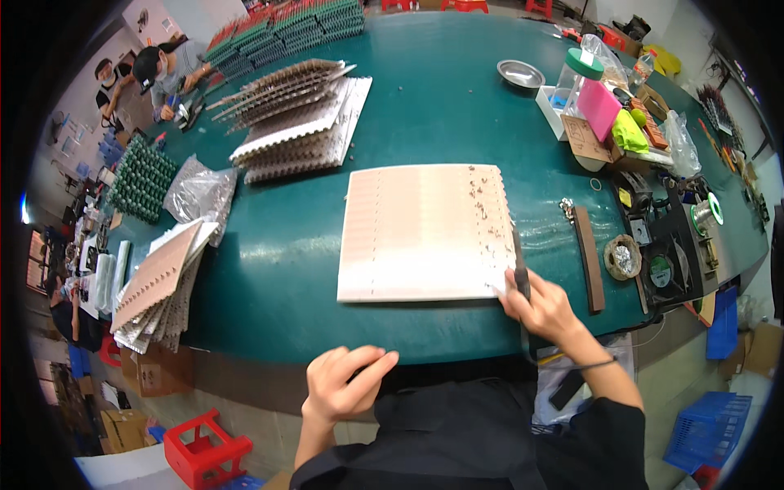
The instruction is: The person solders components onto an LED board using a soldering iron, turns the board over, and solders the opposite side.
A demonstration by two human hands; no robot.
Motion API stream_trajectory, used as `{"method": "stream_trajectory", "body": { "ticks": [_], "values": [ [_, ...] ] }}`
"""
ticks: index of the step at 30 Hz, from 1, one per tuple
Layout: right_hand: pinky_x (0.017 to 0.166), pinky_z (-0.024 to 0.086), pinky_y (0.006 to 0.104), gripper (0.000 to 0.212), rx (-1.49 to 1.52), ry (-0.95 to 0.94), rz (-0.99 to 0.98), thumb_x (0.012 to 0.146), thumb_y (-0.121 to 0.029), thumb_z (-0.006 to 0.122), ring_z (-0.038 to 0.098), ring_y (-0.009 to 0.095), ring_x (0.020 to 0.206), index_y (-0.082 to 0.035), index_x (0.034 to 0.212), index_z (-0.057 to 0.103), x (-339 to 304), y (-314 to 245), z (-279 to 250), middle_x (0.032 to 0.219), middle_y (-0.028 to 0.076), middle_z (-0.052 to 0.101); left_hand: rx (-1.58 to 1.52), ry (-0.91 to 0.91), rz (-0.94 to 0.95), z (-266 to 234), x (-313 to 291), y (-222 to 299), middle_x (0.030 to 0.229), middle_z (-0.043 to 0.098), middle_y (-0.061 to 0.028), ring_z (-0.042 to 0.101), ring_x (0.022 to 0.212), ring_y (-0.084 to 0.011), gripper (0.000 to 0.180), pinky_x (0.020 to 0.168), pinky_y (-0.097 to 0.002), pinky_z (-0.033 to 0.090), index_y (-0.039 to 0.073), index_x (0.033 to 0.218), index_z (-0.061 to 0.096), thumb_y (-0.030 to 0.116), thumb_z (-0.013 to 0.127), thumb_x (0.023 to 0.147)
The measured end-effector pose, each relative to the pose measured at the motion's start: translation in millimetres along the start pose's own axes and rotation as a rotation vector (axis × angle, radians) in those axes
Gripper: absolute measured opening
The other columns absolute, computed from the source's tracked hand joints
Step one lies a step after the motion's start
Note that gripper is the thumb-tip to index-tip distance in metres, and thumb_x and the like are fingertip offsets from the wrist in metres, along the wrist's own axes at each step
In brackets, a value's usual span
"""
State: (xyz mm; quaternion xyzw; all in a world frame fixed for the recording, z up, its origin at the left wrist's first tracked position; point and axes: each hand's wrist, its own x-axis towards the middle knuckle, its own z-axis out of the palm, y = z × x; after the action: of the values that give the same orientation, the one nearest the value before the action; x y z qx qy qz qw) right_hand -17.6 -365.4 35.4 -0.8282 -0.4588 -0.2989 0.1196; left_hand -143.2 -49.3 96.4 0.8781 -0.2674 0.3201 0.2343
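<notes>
A pale pinkish-beige rectangular board (425,233) lies flat near the table's front edge. Small dark and metallic bits (482,204) line its right side, which has a toothed edge. My right hand (543,306) is closed around the dark handle of a soldering iron (520,265), at the board's lower right corner. A dark cord trails down from the handle. In front of the table edge, my left hand (347,382) is raised with curled fingers, thumb and forefinger close together. Whatever it may hold is hidden.
Stacked toothed boards stand at far left (306,122) and near left (163,286), beside a plastic bag (200,196). A brown bar (588,257), solder spool (706,212), round dish (622,257) and metal bowl (520,75) lie right. A co-worker (167,77) works far left.
</notes>
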Motion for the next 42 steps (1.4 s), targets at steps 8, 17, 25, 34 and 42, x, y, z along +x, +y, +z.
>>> {"method": "stream_trajectory", "body": {
  "ticks": [8,17,25,34,42],
  "values": [
    [0.075,0.059,0.0407,0.031,0.191,-0.039,0.186,0.081,-0.012,0.076,0.068,0.039,0.1,-0.006,0.077,0.046,-39,-37,-17,0.109,0.02,0.069,-0.15,0.019,-0.221,62,-7,-24,0.085,0.066,-0.0064,0.063,0.064,-0.0217,0.029,0.053,-0.0305,0.049,0.007,0.092,0.073,-0.007,0.068,0.068],
    [0.08,0.057,0.0416,0.032,0.242,0.044,0.253,0.084,-0.006,0.072,0.068,0.042,0.1,-0.004,0.077,0.041,-53,0,-32,0.11,0.026,0.068,0.122,0.064,-0.567,36,-5,-117,0.093,0.065,-0.0083,0.066,0.081,-0.0294,0.021,0.067,-0.0373,0.053,0.01,0.102,0.069,0.004,0.065,0.083],
    [0.081,0.057,0.0432,0.033,0.277,0.002,0.296,0.079,-0.004,0.077,0.068,0.04,0.101,-0.005,0.078,0.044,-78,-20,-27,0.114,0.024,0.067,0.24,-0.214,-0.53,69,10,-205,0.097,0.063,-0.0072,0.065,0.088,-0.0309,0.012,0.074,-0.0395,0.054,0.011,0.1,0.066,0.017,0.062,0.09],
    [0.085,0.052,0.044,0.03,0.274,-0.033,0.288,0.071,-0.009,0.081,0.064,0.034,0.101,-0.005,0.083,0.055,-37,-29,-4,0.111,0.011,0.07,0.087,0.054,-0.476,110,24,-239,0.093,0.063,-0.0098,0.063,0.086,-0.0318,0.011,0.073,-0.0397,0.051,0.009,0.095,0.066,0.017,0.06,0.092],
    [0.076,0.055,0.0427,0.031,0.185,0.037,0.362,0.072,-0.002,0.079,0.065,0.036,0.092,-0.003,0.08,0.049,-41,-28,-6,0.11,0.016,0.069,-0.082,0.135,-0.599,107,45,-233,0.084,0.07,-0.0118,0.07,0.078,-0.0197,0.013,0.069,-0.0302,0.052,0.003,0.1,0.061,0.015,0.057,0.097]
  ]
}}
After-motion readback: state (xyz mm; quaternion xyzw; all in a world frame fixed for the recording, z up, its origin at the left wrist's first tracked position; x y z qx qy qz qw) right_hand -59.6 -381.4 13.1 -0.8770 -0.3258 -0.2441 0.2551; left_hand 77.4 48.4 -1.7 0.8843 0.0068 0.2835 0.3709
